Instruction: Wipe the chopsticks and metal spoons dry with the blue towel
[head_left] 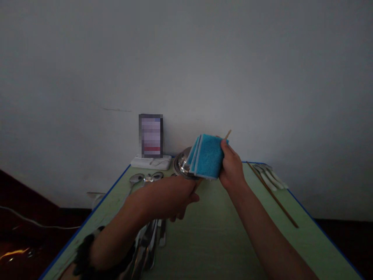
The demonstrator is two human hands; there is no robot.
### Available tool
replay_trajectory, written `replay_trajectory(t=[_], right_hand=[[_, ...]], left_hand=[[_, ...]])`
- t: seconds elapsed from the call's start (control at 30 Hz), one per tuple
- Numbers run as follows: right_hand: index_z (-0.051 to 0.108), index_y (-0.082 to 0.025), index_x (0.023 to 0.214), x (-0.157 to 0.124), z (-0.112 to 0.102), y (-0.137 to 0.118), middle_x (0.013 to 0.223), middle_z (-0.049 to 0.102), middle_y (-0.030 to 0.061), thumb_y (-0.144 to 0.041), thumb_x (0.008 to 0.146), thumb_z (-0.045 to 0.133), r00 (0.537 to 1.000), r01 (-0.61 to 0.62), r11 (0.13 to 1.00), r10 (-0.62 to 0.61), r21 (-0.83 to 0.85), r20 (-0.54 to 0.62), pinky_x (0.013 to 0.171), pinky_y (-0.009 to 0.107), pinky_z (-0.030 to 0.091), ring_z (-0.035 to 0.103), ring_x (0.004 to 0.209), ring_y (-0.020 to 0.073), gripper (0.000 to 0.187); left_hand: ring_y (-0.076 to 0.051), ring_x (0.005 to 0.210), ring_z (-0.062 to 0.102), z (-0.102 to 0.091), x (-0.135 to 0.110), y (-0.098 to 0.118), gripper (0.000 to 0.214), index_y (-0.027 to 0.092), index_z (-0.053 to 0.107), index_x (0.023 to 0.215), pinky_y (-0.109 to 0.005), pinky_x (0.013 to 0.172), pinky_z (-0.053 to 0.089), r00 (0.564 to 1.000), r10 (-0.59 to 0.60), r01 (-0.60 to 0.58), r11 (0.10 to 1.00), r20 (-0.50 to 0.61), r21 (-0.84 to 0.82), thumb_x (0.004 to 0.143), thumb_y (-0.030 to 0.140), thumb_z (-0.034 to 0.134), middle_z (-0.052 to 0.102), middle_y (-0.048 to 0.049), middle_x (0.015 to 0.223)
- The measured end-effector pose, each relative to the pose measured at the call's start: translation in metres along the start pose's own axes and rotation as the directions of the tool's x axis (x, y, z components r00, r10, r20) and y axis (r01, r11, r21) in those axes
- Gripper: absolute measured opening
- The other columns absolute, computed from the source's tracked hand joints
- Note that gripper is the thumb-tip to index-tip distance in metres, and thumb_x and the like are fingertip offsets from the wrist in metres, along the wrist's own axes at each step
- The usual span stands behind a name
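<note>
My left hand (175, 200) is closed round the lower end of a thin wooden chopstick (228, 135), over the middle of the green table (215, 233). The stick slants up to the right and its tip comes out past a folded blue cloth (209, 157). My right hand (233, 165) grips the cloth at its right side, with the cloth wrapped about the stick. Most of the left fingers are hidden behind the wrist. Just behind the cloth, shiny metal bowls (177, 165) are partly covered by it.
Metal spoons (136, 178) and other cutlery (148, 241) lie at the left, under my left forearm. A brown chopstick (274, 196) and several pale-handled utensils (272, 177) lie at the right. A phone (151, 136) stands on a white base (151, 161) against the wall.
</note>
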State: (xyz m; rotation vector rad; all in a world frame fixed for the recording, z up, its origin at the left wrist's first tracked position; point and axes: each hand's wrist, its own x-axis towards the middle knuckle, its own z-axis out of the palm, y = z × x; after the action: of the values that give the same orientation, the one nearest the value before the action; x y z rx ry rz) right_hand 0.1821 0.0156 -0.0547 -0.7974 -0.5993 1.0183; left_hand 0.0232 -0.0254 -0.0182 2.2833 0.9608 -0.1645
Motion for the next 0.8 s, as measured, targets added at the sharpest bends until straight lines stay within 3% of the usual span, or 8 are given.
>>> replay_trajectory(t=[0.3,0.47,0.53,0.67,0.8], right_hand=[[0.063,-0.019,0.088,-0.004,0.003,-0.008,0.084,0.069,0.0011,-0.047,0.077,0.053,0.973,-0.125,0.988,0.139,0.089,-0.183,0.061,0.027,0.053,0.064,0.07,0.0135,0.032],[0.063,-0.018,0.084,-0.002,0.006,-0.018,0.076,0.069,-0.0002,-0.039,0.082,0.041,0.975,-0.178,0.957,0.203,0.229,-0.09,0.062,0.027,0.053,0.063,0.065,0.0135,0.031],[0.063,-0.017,0.085,-0.001,0.006,-0.018,0.074,0.068,-0.0005,-0.036,0.081,0.043,0.972,-0.194,0.959,0.216,0.209,-0.089,0.064,0.028,0.053,0.063,0.063,0.0133,0.028],[0.064,-0.016,0.088,-0.002,0.004,-0.013,0.079,0.069,0.0001,-0.035,0.074,0.056,0.983,-0.101,0.995,0.101,0.01,-0.15,0.067,0.03,0.053,0.062,0.062,0.0134,0.024],[0.063,-0.016,0.088,-0.002,0.003,-0.01,0.081,0.069,0.001,-0.039,0.076,0.056,0.986,-0.021,1.0,0.019,-0.009,-0.167,0.067,0.031,0.053,0.063,0.066,0.0137,0.027]], left_hand=[[-0.016,0.048,0.062,0.001,0.0,0.0,0.022,0.015,0.049,0.089,-0.022,0.043,0.044,1.0,0.002,-0.002,1.0,0.001,0.003,0.086,0.034,0.037,0.067,-0.0057,0.061],[-0.016,0.048,0.062,0.001,0.001,0.002,0.025,0.015,0.051,0.083,-0.02,0.041,0.042,0.999,-0.027,0.027,1.0,0.036,0.0,0.085,0.035,0.037,0.067,-0.0066,0.061],[-0.016,0.048,0.062,0.001,0.002,0.001,0.023,0.015,0.05,0.085,-0.019,0.04,0.042,0.998,-0.032,0.032,0.999,0.046,-0.011,0.085,0.035,0.037,0.067,-0.0059,0.062],[-0.017,0.051,0.063,0.001,0.002,0.001,0.023,0.015,0.051,0.082,-0.021,0.044,0.043,0.998,-0.05,0.049,0.999,0.05,0.007,0.085,0.034,0.038,0.069,-0.0073,0.065],[-0.017,0.051,0.062,0.001,0.003,0.003,0.026,0.014,0.054,0.078,-0.021,0.044,0.042,0.998,-0.057,0.056,0.998,0.03,0.04,0.084,0.035,0.038,0.069,-0.0079,0.065]])
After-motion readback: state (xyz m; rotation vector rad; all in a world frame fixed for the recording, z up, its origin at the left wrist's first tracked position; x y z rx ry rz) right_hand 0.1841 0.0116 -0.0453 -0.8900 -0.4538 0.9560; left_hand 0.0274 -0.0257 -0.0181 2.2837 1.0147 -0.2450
